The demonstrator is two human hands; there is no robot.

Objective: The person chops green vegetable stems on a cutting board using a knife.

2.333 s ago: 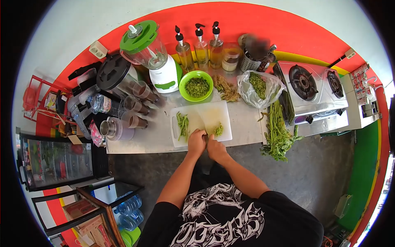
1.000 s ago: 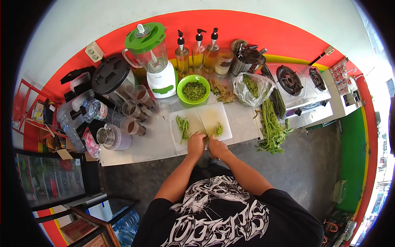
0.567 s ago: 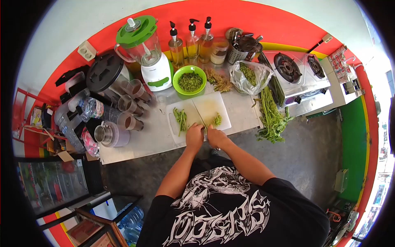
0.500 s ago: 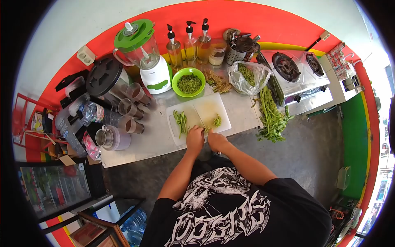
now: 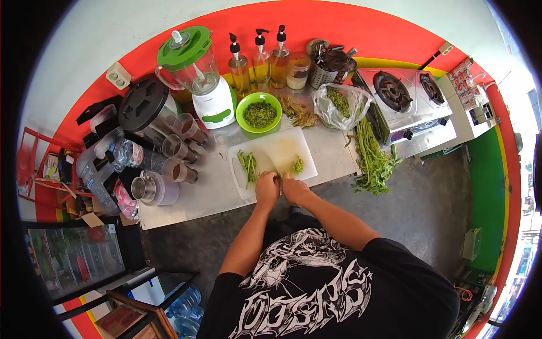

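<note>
At the near edge of the white cutting board (image 5: pixel 299 141), my left hand (image 5: pixel 267 189) and my right hand (image 5: pixel 294 189) are close together, both with fingers closed. A knife blade (image 5: pixel 271 160) reaches up over the board from between them; its handle is hidden, and which hand grips it is hard to see. Cut green stalks (image 5: pixel 248 166) lie on the board's left part. A small heap of chopped greens (image 5: pixel 298 164) is right of the blade, just beyond my right hand. Behind the board stands a green bowl (image 5: pixel 247 121) of chopped greens.
Left of the board are plastic cups (image 5: pixel 176 170), a metal-topped jar (image 5: pixel 164 189) and a blender (image 5: pixel 213 104). Pump bottles (image 5: pixel 240 70) line the back. Rightward are a plastic bag (image 5: pixel 355 108), leafy stalks (image 5: pixel 374 164) and a gas stove (image 5: pixel 415 110).
The camera view has shifted and tilted slightly. Both hands stay at the board's near edge; my right hand is now a little closer to my left. The blade's angle has changed slightly.
</note>
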